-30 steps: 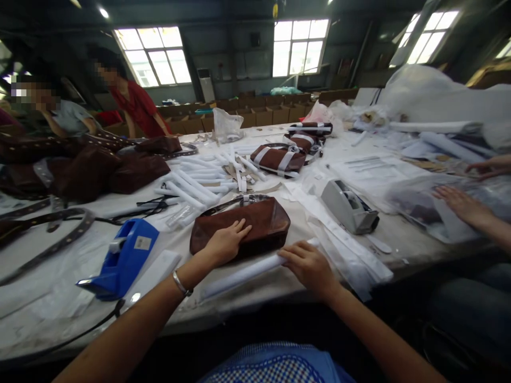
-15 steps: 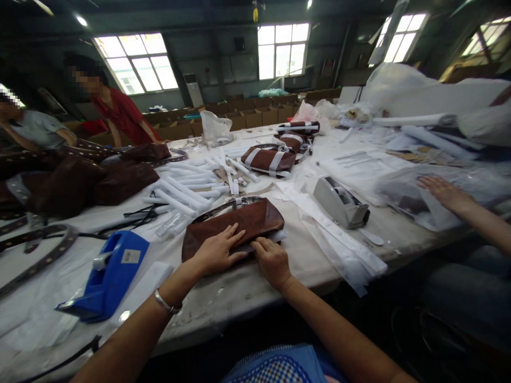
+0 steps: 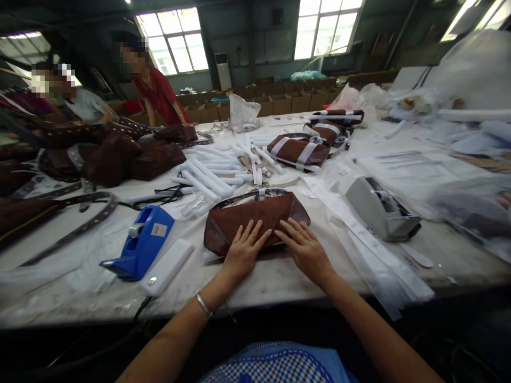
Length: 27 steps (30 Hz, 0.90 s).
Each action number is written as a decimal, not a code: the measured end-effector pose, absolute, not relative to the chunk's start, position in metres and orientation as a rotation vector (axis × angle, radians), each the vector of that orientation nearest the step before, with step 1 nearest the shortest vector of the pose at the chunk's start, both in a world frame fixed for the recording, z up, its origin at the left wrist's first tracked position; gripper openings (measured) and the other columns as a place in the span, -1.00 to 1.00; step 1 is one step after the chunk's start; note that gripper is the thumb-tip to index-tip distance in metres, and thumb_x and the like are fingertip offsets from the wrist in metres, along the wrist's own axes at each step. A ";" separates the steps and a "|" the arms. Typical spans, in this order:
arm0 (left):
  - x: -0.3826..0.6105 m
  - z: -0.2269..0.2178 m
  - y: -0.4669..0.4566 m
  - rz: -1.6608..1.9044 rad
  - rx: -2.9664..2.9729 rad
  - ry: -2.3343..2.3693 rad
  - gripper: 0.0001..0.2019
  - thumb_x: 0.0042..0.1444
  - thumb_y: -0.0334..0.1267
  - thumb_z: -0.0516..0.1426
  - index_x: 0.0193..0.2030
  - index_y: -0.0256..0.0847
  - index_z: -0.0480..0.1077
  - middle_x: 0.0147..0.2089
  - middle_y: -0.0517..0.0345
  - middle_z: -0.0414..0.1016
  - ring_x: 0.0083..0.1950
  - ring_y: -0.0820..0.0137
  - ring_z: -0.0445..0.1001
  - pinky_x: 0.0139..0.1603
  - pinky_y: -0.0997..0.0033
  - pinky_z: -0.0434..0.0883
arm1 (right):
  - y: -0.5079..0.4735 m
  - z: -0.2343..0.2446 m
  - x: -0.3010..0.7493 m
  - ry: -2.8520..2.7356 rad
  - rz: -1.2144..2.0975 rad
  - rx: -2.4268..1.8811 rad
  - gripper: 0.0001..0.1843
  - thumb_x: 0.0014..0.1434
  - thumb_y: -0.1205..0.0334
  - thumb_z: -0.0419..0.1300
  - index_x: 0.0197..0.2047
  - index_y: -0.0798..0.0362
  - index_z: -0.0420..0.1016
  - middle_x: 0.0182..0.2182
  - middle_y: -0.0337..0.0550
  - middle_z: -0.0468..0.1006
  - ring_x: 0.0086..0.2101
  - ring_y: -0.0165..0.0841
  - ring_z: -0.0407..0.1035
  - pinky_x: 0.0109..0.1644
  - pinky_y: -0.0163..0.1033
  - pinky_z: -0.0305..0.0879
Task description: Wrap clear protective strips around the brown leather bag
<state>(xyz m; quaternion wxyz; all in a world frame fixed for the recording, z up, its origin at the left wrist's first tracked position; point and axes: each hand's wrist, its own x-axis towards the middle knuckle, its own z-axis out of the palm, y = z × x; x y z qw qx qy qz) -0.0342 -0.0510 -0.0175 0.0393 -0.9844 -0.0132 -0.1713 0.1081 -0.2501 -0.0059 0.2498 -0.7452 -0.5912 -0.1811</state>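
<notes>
A brown handbag (image 3: 239, 213) lies on its side in front of me, with its strap wrapped and curled along the far edge. My left hand (image 3: 244, 250) rests flat on the bag's near middle, fingers spread. Beside it my right hand (image 3: 305, 247) presses on the right part with its fingers stretched out. Some white material shows under the bag's near left edge. To the left stand a blue tape dispenser (image 3: 140, 244) and a white power strip (image 3: 167, 267). A grey tape dispenser (image 3: 381, 210) sits to the right.
White strips (image 3: 359, 239) run to the table's front edge. White tubes (image 3: 209, 175) lie heaped behind the bag. Farther back are bags wrapped with white bands (image 3: 299, 151). Brown bags (image 3: 115, 157) are piled at the left, near a person in red (image 3: 162, 98) and another person.
My right hand has left the bag's near edge and now lies open on top. The view has swung left, and the co-worker's hand at the right is out of sight.
</notes>
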 end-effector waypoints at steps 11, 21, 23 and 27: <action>-0.039 -0.024 -0.071 -0.637 -3.024 -0.121 -0.30 0.25 -0.42 0.06 0.46 0.21 0.01 0.55 0.06 -0.15 0.54 0.03 -0.15 0.44 -0.25 0.02 | -0.280 -0.028 0.094 -1.260 -0.344 -1.855 -0.61 0.38 0.38 0.03 0.16 -0.10 0.49 0.15 -0.13 0.52 0.20 -0.19 0.33 0.32 0.11 0.26; -0.036 -0.031 -0.067 -0.733 -2.962 -0.090 -0.18 0.13 -0.60 -0.02 0.46 0.20 -0.03 0.53 0.07 -0.07 0.52 0.03 -0.06 0.41 -0.25 0.11 | -0.328 -0.007 0.123 -0.745 -0.173 -2.022 -0.72 0.33 0.08 0.12 -0.05 -0.03 0.59 -0.11 -0.07 0.64 -0.12 -0.16 0.54 -0.05 -0.06 0.50; -0.036 -0.031 -0.066 -0.730 -2.960 -0.083 -0.18 0.13 -0.60 -0.03 0.46 0.19 -0.01 0.53 0.07 -0.07 0.52 0.03 -0.06 0.40 -0.25 0.12 | -0.342 0.002 0.139 -0.742 -0.309 -2.062 -0.71 0.31 0.07 0.13 -0.07 -0.02 0.60 -0.08 -0.05 0.63 -0.06 -0.11 0.52 0.06 0.03 0.45; -0.036 -0.032 -0.066 -0.716 -2.959 -0.089 -0.21 0.15 -0.60 -0.04 0.45 0.18 0.03 0.53 0.07 -0.08 0.52 0.04 -0.07 0.41 -0.25 0.10 | -0.349 0.013 0.152 -0.613 -0.074 -2.062 -0.68 0.27 -0.02 0.15 -0.17 0.01 0.61 -0.23 -0.05 0.66 -0.26 -0.15 0.56 -0.08 0.00 0.51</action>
